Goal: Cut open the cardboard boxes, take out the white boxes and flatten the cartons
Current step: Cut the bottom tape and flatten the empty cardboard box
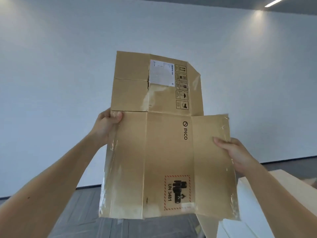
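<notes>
Left hand (107, 125): pinching the upper left edge of the carton (164, 152), thumb on the printed face, fingers behind.
Right hand (235, 152): gripping the right-hand flap the same way, thumb in front.
Carton: held up in the air before me, flattened, against a plain pale wall (68, 66).
Material: brown corrugated board, creased along its fold lines, one top corner crushed.
Clear tape (109, 169): glossy, ragged along the side edges.
Markings: white shipping label (162, 72), column of handling symbols (181, 88), battery warning mark (177, 192).
Handling, by my judgement: light, stiff across panels, floppy at creases; taped strips likely slick, so I would grip bare board near the edges.
Grey floor (77, 212): below.
</notes>
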`<state>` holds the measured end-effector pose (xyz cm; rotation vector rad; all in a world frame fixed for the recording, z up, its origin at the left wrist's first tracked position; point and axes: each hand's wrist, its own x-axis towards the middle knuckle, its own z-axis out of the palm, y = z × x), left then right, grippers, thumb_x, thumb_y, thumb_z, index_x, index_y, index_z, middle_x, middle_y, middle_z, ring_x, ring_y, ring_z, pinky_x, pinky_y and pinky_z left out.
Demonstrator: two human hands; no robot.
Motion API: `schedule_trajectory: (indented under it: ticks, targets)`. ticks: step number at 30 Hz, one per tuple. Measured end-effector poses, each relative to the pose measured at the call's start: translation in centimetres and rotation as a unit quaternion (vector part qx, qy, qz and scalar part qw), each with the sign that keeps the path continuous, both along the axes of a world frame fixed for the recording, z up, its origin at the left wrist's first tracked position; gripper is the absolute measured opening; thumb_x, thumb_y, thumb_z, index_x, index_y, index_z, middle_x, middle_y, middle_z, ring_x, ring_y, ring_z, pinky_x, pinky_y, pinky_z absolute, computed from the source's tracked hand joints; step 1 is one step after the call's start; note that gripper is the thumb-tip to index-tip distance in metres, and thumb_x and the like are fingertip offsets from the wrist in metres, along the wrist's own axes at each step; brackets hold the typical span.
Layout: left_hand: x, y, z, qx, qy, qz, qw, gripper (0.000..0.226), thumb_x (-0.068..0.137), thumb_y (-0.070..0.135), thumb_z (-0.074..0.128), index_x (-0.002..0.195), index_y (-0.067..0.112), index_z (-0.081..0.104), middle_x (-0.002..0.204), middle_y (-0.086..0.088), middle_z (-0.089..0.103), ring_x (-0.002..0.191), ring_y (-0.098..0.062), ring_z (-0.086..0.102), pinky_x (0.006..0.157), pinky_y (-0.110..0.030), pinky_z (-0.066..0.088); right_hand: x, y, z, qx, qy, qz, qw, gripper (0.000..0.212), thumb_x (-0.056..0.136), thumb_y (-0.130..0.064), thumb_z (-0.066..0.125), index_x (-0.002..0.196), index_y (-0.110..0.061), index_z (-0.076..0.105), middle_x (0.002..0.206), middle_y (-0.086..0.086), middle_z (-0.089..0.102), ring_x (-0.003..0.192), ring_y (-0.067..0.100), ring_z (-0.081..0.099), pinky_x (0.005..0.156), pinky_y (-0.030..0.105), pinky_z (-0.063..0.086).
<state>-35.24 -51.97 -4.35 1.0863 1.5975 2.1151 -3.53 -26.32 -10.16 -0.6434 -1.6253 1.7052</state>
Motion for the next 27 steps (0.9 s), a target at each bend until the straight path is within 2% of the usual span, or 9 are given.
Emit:
schedule_trajectory:
  ticks: [3, 6, 8, 11, 14, 17, 19, 21, 27]
  targets:
    - [-4.3, -1.8, -1.6, -0.028, 0.016, 0.058, 0.998, 0.019, 0.099, 0.001, 0.054, 0.113, 0.005, 0.067, 0.095, -0.004, 0.074, 0.091, -0.025, 0.071, 0.078, -0.038, 0.057, -6.0, -0.1, -1.6, 0.006, -0.016, 0.032, 0.999, 0.025, 0.085, -0.023, 0.072, 0.102, -0.004, 0.074, 0.102, 0.018, 0.074, 0.095, 0.034, 0.072, 0.09, 0.047, 0.055]
    - [-7.1, -2.9, -3.3, -0.067, 0.041, 0.12, 0.99, 0.016, 0.099, 0.002, 0.055, 0.107, 0.007, 0.068, 0.086, 0.0, 0.069, 0.083, -0.02, 0.063, 0.084, -0.039, 0.051, -10.7, 0.1, -2.7, 0.018, -0.023, 0.045, 0.999, 0.024, 0.087, -0.024, 0.073, 0.102, -0.005, 0.074, 0.103, 0.018, 0.074, 0.096, 0.034, 0.072, 0.09, 0.049, 0.055]
    - [-8.8, -3.0, -4.8, -0.093, 0.051, 0.158, 0.982, 0.014, 0.099, 0.005, 0.056, 0.107, 0.007, 0.067, 0.083, -0.001, 0.063, 0.08, -0.02, 0.056, 0.081, -0.039, 0.047, -13.6, 0.5, -4.0, 0.028, -0.029, 0.046, 0.998, 0.021, 0.09, -0.022, 0.072, 0.101, -0.005, 0.074, 0.102, 0.018, 0.074, 0.096, 0.034, 0.072, 0.089, 0.048, 0.056]
    - [-11.4, -2.1, -6.8, -0.123, 0.054, 0.2, 0.971, 0.015, 0.099, 0.002, 0.054, 0.107, 0.009, 0.064, 0.063, 0.015, 0.061, 0.062, -0.005, 0.058, 0.067, -0.025, 0.048, -17.7, 1.4, -6.3, 0.038, -0.034, 0.042, 0.998, 0.016, 0.09, -0.02, 0.071, 0.098, -0.006, 0.075, 0.097, 0.014, 0.076, 0.093, 0.031, 0.073, 0.086, 0.044, 0.058]
    - [-14.4, -0.2, -8.5, -0.149, 0.062, 0.239, 0.957, 0.018, 0.099, 0.003, 0.055, 0.099, 0.017, 0.067, 0.058, 0.018, 0.062, 0.054, -0.003, 0.058, 0.062, -0.029, 0.048, -22.0, 3.5, -8.5, 0.045, -0.048, 0.029, 0.997, 0.015, 0.089, -0.021, 0.072, 0.095, -0.008, 0.075, 0.096, 0.014, 0.075, 0.091, 0.03, 0.072, 0.085, 0.044, 0.057]
    - [-18.1, 2.8, -10.5, -0.175, 0.066, 0.266, 0.946, 0.02, 0.096, 0.006, 0.057, 0.095, 0.022, 0.069, 0.07, 0.009, 0.066, 0.065, -0.018, 0.056, 0.067, -0.037, 0.045, -26.5, 6.8, -10.8, 0.051, -0.068, 0.02, 0.996, 0.024, 0.086, -0.026, 0.074, 0.087, -0.003, 0.072, 0.083, 0.014, 0.069, 0.08, 0.029, 0.068, 0.077, 0.039, 0.053]
    - [-20.7, 5.2, -11.8, -0.188, 0.064, 0.271, 0.942, 0.02, 0.095, 0.008, 0.057, 0.096, 0.024, 0.069, 0.08, -0.001, 0.066, 0.07, -0.023, 0.055, 0.066, -0.04, 0.044, -29.6, 9.5, -12.3, 0.046, -0.083, 0.021, 0.995, 0.03, 0.086, -0.021, 0.071, 0.071, 0.002, 0.058, 0.068, 0.01, 0.05, 0.064, 0.022, 0.048, 0.061, 0.031, 0.04]
    - [-23.6, 8.1, -13.0, -0.2, 0.059, 0.277, 0.938, 0.019, 0.096, 0.01, 0.058, 0.097, 0.025, 0.069, 0.084, -0.003, 0.066, 0.071, -0.025, 0.054, 0.066, -0.04, 0.044, -33.0, 12.3, -13.8, 0.048, -0.095, 0.021, 0.994, 0.029, 0.085, -0.017, 0.066, 0.067, -0.01, 0.045, 0.066, 0.006, 0.034, 0.063, 0.02, 0.034, 0.054, 0.029, 0.027]
    - [-32.8, 17.6, -17.2, -0.277, 0.016, 0.264, 0.924, 0.014, 0.085, 0.023, 0.064, 0.095, 0.03, 0.071, 0.099, -0.013, 0.072, 0.08, -0.025, 0.061, 0.072, -0.047, 0.053, -41.5, 21.5, -18.7, 0.014, -0.155, 0.012, 0.988, 0.02, 0.083, -0.024, 0.069, 0.075, -0.013, 0.055, 0.07, 0.007, 0.046, 0.063, 0.02, 0.047, 0.057, 0.032, 0.036]
